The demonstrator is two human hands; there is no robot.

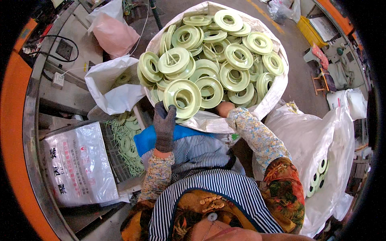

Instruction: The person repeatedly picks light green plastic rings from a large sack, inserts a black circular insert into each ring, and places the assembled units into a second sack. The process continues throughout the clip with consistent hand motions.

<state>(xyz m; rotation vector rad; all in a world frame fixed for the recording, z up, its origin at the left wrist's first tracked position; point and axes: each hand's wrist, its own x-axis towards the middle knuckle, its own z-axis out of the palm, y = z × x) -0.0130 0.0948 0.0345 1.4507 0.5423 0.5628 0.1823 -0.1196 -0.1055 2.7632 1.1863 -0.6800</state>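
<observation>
Pale green plastic rings with wide flanges (pixel 237 55) fill a large white woven sack (pixel 279 82) in front of me. My left hand (pixel 164 122), in a dark grey glove, is closed on the lower left edge of one such ring (pixel 195 99) at the near side of the heap. My right hand (pixel 225 109) is bare and reaches over the near rim of the sack, close to the rings. Its fingers are hidden, so what they touch cannot be seen.
A smaller white bag (pixel 113 94) stands open at the left. Below it, rings and thin green plastic sprues (pixel 128 142) lie on a dark grate beside a printed white sack (pixel 80 164). At the right, a translucent plastic bag (pixel 297 136) holds more rings. A yellow crate (pixel 310 32) stands farther back.
</observation>
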